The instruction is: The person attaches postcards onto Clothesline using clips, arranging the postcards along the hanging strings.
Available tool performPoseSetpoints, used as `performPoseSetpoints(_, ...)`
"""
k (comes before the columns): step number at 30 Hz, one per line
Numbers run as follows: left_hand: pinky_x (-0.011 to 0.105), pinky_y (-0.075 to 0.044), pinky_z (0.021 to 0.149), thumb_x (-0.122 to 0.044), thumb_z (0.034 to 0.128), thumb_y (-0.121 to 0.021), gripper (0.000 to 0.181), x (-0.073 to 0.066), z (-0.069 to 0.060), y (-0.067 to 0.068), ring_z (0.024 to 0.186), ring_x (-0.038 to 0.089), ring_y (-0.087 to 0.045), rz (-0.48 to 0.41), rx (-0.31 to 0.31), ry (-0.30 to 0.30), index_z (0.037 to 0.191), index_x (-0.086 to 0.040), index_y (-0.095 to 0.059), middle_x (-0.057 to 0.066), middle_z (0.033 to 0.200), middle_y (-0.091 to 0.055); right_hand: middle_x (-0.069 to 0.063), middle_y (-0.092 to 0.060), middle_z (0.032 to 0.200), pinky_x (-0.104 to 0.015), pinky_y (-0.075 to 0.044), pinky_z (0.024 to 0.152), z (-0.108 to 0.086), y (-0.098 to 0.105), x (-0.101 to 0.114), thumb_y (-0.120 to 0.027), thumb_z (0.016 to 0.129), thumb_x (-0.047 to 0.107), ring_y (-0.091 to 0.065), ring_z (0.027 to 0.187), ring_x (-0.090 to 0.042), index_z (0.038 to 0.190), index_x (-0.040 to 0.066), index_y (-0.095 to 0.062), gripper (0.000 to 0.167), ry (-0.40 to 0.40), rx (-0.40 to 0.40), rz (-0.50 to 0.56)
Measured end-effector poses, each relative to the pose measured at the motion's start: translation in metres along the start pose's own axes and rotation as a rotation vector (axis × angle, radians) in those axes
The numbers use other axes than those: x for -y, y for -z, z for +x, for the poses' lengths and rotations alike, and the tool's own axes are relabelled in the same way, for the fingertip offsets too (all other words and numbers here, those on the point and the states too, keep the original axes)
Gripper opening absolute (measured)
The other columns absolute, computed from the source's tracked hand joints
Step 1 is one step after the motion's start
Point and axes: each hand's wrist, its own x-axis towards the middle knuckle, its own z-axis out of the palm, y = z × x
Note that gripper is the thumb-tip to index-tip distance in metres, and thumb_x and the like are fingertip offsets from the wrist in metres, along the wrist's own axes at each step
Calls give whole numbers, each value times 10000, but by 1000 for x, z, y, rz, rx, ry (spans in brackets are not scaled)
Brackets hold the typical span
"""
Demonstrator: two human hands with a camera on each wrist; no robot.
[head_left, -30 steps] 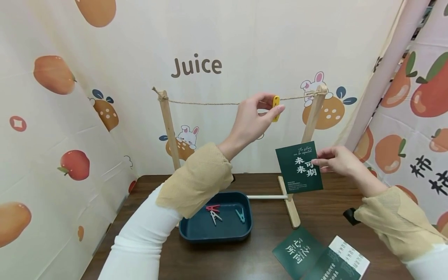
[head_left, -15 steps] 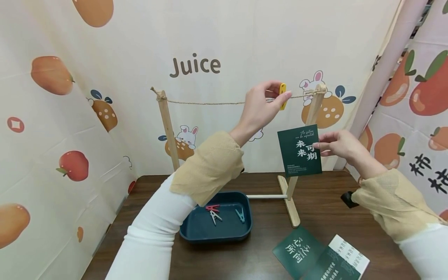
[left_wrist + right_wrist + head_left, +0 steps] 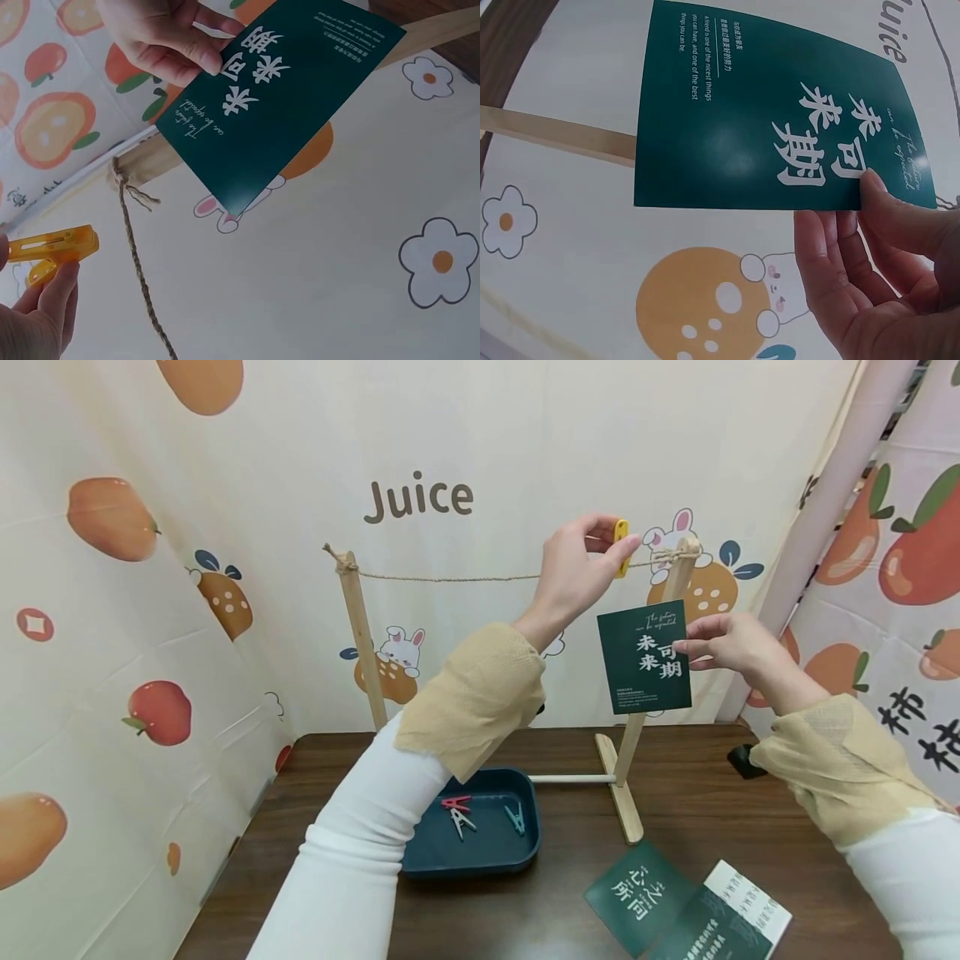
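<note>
My left hand (image 3: 581, 560) pinches a yellow clothespin (image 3: 621, 548) beside the twine (image 3: 465, 579), near its right end. In the left wrist view the clothespin (image 3: 56, 247) is apart from the twine (image 3: 139, 270). My right hand (image 3: 738, 650) holds a green card (image 3: 637, 677) by its right edge, between thumb and fingers, slightly tilted and just below the twine's level. The right wrist view shows the thumb on the face of the card (image 3: 720, 142), with the fingers behind it. The twine is tied to two wooden posts (image 3: 358, 627).
A dark blue tray (image 3: 480, 867) holds a red clothespin (image 3: 456, 802), a white one (image 3: 461, 823) and a teal one (image 3: 516, 817). Green cards (image 3: 637, 893) lie at the table's front right. The right post stands on a wooden foot (image 3: 626, 814).
Both hands have risen. My left hand has moved up and to the right with the yellow clothespin, and my right hand has lifted the card toward the twine's height.
</note>
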Motion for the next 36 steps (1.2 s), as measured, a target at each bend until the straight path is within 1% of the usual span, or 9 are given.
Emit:
performPoseSetpoints(4,135,-423,673,-204,856,-594,268,1,5,-3,850,67,-530,-9,-16,9,1077,-54,-578,13,946,-567,11,-560,844,-371,-489,756,2,3,2,-623,834,233,-600,697,-91,1052,-63,-509,384,-9,-24,30)
performPoseSetpoints(8,125,-421,669,-204,855,-596,268,3,10,-7,839,64,-527,-21,-28,16,1076,-53,-579,9,941,-567,12,-540,852,-397,-469,784,4,5,4,-631,827,236,-595,687,-70,1039,-48,-525,370,-9,-30,48)
performPoseSetpoints(14,115,-420,662,-202,854,-597,269,7,15,-13,833,55,-521,-39,-39,26,1081,-58,-579,0,941,-567,49,-527,828,-324,-503,721,7,9,5,-645,814,228,-585,688,-53,963,12,-568,273,-3,-27,93)
performPoseSetpoints(19,103,-427,653,-203,848,-605,273,7,20,-18,822,41,-527,-62,-56,48,1085,-68,-581,-11,935,-568,98,-576,806,-370,-474,786,9,13,7,-648,808,264,-607,712,-68,972,40,-577,287,-1,-15,86)
performPoseSetpoints(23,95,-429,644,-214,843,-612,280,7,23,-23,817,31,-526,-74,-64,70,1089,-81,-582,-22,932,-566,118,-572,794,-292,-502,724,11,14,10,-645,814,243,-608,703,-53,986,32,-570,282,12,-14,94)
performPoseSetpoints(26,92,-428,642,-214,845,-610,282,8,25,-25,816,28,-523,-77,-70,75,1092,-81,-581,-24,928,-565,103,-557,807,-242,-509,669,13,15,13,-652,811,210,-603,691,-41,937,69,-585,200,16,-16,125)
performPoseSetpoints(29,88,-428,641,-212,846,-609,278,8,27,-27,813,24,-522,-82,-77,81,1089,-80,-583,-27,918,-565,47,-531,924,-249,-510,674,15,16,15,-650,812,200,-590,694,-15,908,98,-601,149,10,-18,141)
performPoseSetpoints(32,86,-426,637,-212,846,-609,272,8,29,-28,807,20,-521,-84,-85,93,1085,-85,-587,-34,913,-567,13,-515,947,-262,-512,674,16,16,18,-656,807,196,-585,691,-10,879,114,-619,116,8,-27,144)
performPoseSetpoints(36,84,-424,631,-210,845,-609,264,7,31,-31,799,24,-520,-84,-86,101,1080,-91,-592,-35,914,-566,71,-557,794,-281,-515,672,16,18,20,-657,805,184,-597,676,-47,839,131,-626,71,10,-36,137)
